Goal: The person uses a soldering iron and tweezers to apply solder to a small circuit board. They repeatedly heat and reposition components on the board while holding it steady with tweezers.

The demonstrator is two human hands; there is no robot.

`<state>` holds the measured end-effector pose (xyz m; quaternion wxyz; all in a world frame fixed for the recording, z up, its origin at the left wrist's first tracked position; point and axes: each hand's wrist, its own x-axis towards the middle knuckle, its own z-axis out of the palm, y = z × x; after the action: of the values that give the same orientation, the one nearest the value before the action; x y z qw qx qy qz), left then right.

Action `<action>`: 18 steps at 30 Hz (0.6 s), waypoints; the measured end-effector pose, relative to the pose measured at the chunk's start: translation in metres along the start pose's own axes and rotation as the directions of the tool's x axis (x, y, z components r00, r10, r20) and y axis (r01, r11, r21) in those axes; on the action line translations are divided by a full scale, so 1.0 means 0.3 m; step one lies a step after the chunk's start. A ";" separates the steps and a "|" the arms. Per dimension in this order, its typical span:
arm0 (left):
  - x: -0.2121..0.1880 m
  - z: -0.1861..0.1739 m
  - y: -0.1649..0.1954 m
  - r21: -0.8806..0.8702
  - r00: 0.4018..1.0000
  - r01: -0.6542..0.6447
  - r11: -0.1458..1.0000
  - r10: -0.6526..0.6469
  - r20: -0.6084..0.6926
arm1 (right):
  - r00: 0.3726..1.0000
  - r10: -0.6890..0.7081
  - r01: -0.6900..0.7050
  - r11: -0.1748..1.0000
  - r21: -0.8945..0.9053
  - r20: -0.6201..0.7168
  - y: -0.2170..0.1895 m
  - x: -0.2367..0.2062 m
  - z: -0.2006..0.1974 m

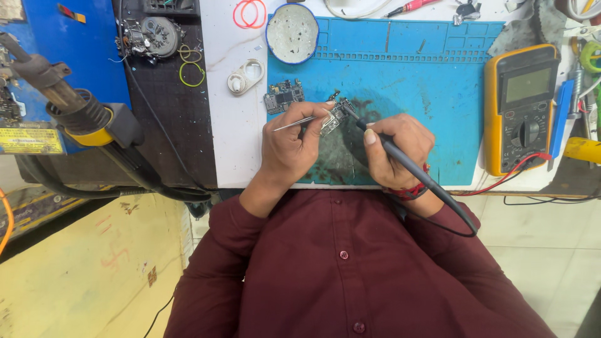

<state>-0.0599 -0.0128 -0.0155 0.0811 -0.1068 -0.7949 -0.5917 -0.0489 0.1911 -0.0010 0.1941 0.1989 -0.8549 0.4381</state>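
One blue mat (pixel 426 81) covers the cluttered white workbench (pixel 235 138).

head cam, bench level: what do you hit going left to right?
Hot-air gun → white oval part → loose circuit board → left hand → right hand → yellow multimeter.

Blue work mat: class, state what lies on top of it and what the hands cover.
On the blue work mat lie two small circuit boards and a round tin. The left hand and right hand hide the mat beneath them.
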 end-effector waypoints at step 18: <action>0.072 -0.002 -0.035 -0.018 0.997 0.062 0.998 -0.063 -0.034 | 1.000 0.010 -0.010 1.000 -0.008 0.009 0.050 0.065 0.020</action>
<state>-0.0836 -0.0146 -0.0195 0.0752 -0.0722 -0.7915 -0.6022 -0.0740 0.1910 -0.0043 0.1889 0.1959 -0.8586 0.4345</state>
